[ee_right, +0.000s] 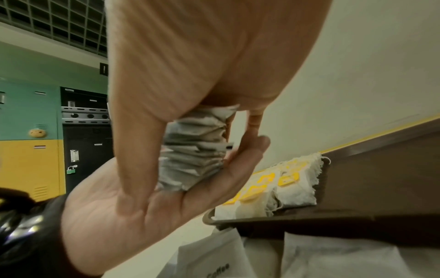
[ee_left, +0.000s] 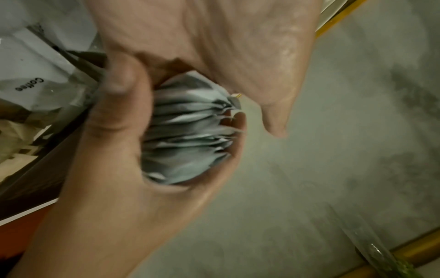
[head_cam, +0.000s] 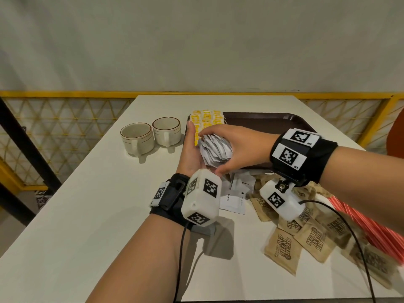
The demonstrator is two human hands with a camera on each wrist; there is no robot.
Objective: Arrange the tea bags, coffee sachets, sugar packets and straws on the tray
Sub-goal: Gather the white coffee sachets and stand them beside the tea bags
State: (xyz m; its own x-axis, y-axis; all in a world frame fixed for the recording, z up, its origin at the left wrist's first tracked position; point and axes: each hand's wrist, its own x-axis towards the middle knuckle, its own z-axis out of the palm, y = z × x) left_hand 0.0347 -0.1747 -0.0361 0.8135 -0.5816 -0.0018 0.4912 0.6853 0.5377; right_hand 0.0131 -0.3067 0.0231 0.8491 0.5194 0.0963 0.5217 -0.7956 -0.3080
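Observation:
A thick stack of white coffee sachets [head_cam: 215, 149] [ee_left: 190, 135] [ee_right: 192, 150] is held above the tray's near left corner. My right hand [head_cam: 238, 145] [ee_left: 107, 169] [ee_right: 178, 65] grips it from the right, thumb on the near side and fingers curled over the far side. My left hand [head_cam: 189, 149] [ee_left: 238, 47] [ee_right: 142, 216] stands flat with straight fingers, its palm pressed against the stack's left end. Tea bags [head_cam: 205, 119] [ee_right: 285, 180] with yellow tags lie in rows at the left end of the brown tray [head_cam: 273, 120] [ee_right: 381, 178].
Loose coffee sachets [head_cam: 236, 195] [ee_right: 214, 263] lie in front of the tray. Several brown sugar packets [head_cam: 306, 237] are scattered at the near right, with red straws [head_cam: 371, 228] beside them. Two cups [head_cam: 150, 134] stand left of the tray.

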